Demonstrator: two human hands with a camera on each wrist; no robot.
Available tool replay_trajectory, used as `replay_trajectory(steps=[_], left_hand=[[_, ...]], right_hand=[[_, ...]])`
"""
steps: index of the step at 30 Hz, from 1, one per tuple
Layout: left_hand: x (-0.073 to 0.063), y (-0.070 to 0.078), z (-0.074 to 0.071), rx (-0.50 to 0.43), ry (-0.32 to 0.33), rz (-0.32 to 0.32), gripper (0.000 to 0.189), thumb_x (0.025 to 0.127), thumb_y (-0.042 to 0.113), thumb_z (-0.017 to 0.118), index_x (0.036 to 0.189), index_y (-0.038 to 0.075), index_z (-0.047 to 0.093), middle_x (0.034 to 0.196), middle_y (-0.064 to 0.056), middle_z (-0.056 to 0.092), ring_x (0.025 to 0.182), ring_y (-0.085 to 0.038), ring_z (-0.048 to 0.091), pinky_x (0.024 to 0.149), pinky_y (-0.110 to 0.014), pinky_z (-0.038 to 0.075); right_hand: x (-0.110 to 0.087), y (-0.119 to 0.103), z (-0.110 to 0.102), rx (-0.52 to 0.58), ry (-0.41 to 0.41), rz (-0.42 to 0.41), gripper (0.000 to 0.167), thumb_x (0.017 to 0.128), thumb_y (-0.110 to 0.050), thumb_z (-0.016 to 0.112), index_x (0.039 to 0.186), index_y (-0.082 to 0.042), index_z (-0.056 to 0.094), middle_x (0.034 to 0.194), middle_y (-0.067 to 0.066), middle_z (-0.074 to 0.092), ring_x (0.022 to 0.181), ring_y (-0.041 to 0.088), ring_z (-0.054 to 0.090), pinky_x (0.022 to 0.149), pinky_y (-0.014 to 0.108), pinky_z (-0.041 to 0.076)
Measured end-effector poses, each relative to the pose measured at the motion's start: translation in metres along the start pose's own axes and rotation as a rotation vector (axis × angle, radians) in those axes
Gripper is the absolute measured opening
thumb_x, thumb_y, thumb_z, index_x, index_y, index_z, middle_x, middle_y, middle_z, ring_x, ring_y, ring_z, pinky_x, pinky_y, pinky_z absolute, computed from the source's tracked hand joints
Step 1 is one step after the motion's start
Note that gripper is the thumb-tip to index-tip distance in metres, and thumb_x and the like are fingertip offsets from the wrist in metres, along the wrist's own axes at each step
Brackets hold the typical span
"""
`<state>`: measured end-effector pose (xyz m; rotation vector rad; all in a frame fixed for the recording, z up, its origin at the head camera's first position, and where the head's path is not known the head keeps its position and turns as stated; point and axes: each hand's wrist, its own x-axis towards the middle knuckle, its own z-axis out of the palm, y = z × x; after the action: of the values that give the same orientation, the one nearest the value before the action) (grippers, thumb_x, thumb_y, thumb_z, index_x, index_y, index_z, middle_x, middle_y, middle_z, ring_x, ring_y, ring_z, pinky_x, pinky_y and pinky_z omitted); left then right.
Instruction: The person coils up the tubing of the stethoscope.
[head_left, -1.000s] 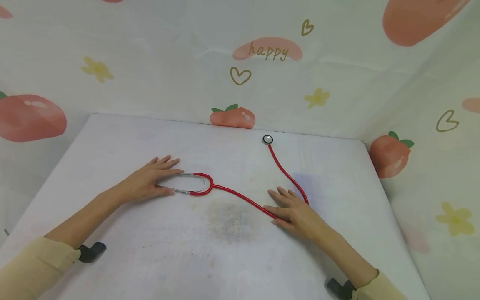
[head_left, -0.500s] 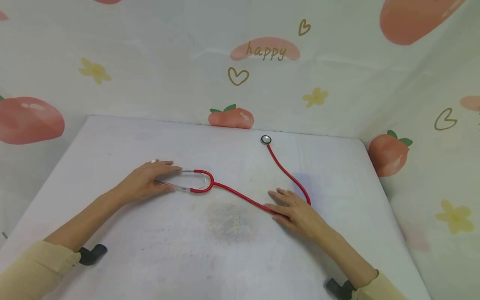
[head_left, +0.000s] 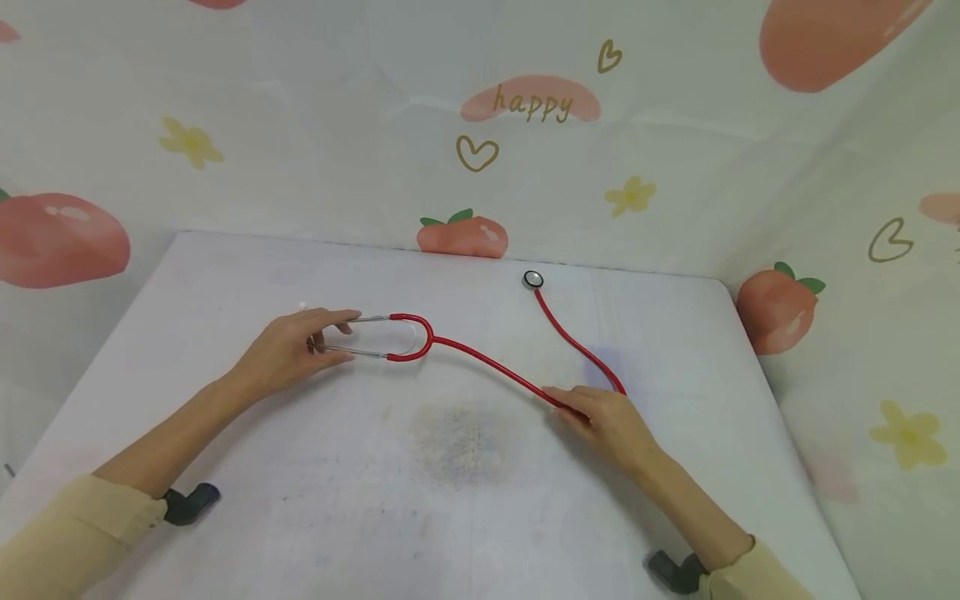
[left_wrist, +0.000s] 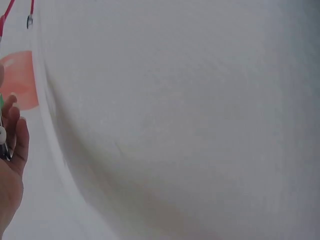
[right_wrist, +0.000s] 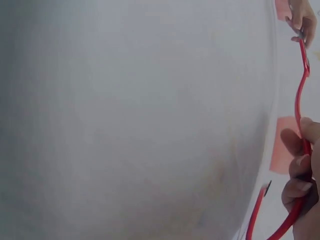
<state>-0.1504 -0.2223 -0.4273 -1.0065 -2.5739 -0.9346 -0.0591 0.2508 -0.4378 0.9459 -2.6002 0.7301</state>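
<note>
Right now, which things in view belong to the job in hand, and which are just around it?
Job in hand:
Red stethoscope, lifted partly
Metal ear tubes, held
Chestpiece, untouched

Just around:
White tabletop
Peach-print backdrop
Black wrist devices
Beige sleeves

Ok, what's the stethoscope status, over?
Left hand grips metal tubes; right hand grips red tubing. Stethoscope partly raised, chest piece on table. No obstacle visible.
</note>
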Motion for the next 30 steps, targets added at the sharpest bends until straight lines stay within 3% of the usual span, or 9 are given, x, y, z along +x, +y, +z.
replay_trajectory(steps=[5, 12, 19, 26, 30], left_hand=[[0.005, 0.004, 0.000, 0.008, 0.033, -0.017, 0.066, 0.069, 0.013, 0.092, 0.130, 0.011, 0.066, 0.099, 0.000, 0.072, 0.060, -0.003, 0.045, 0.053, -0.013, 0.036], [0.014, 0.014, -0.002, -0.008, 0.055, -0.087, 0.062, 0.071, 0.014, 0.091, 0.128, 0.015, 0.067, 0.100, 0.001, 0.072, 0.059, -0.006, 0.044, 0.052, -0.018, 0.035], [0.024, 0.021, 0.002, -0.095, 0.061, -0.098, 0.058, 0.075, 0.006, 0.087, 0.129, 0.013, 0.067, 0.099, -0.001, 0.071, 0.062, -0.009, 0.045, 0.055, -0.019, 0.037], [0.032, 0.026, 0.007, -0.165, 0.050, -0.079, 0.058, 0.077, -0.001, 0.084, 0.130, 0.012, 0.066, 0.101, 0.000, 0.071, 0.066, -0.011, 0.049, 0.056, -0.018, 0.042], [0.037, 0.030, 0.010, -0.166, 0.054, -0.082, 0.059, 0.076, 0.001, 0.084, 0.130, 0.013, 0.066, 0.101, -0.002, 0.071, 0.067, -0.010, 0.050, 0.056, -0.018, 0.041]], right_hand=[[0.004, 0.001, -0.001, -0.007, 0.012, -0.034, 0.044, 0.075, -0.003, 0.084, 0.117, -0.012, 0.074, 0.078, -0.008, 0.061, 0.063, 0.003, 0.047, 0.056, 0.016, 0.040], [0.011, 0.000, -0.004, 0.015, -0.002, -0.088, 0.045, 0.073, 0.003, 0.083, 0.115, -0.011, 0.075, 0.080, -0.008, 0.063, 0.063, 0.003, 0.050, 0.057, 0.014, 0.041], [0.019, -0.005, -0.007, 0.052, -0.050, -0.085, 0.041, 0.075, 0.001, 0.083, 0.113, -0.012, 0.076, 0.082, -0.008, 0.068, 0.064, 0.002, 0.053, 0.058, 0.012, 0.042], [0.027, -0.011, -0.009, 0.053, -0.073, -0.088, 0.039, 0.076, -0.002, 0.084, 0.112, -0.009, 0.072, 0.095, -0.002, 0.075, 0.078, 0.008, 0.069, 0.067, 0.020, 0.055], [0.032, -0.014, -0.007, 0.052, -0.064, -0.107, 0.036, 0.076, -0.003, 0.084, 0.109, -0.008, 0.071, 0.096, -0.002, 0.075, 0.082, 0.009, 0.072, 0.070, 0.024, 0.057]])
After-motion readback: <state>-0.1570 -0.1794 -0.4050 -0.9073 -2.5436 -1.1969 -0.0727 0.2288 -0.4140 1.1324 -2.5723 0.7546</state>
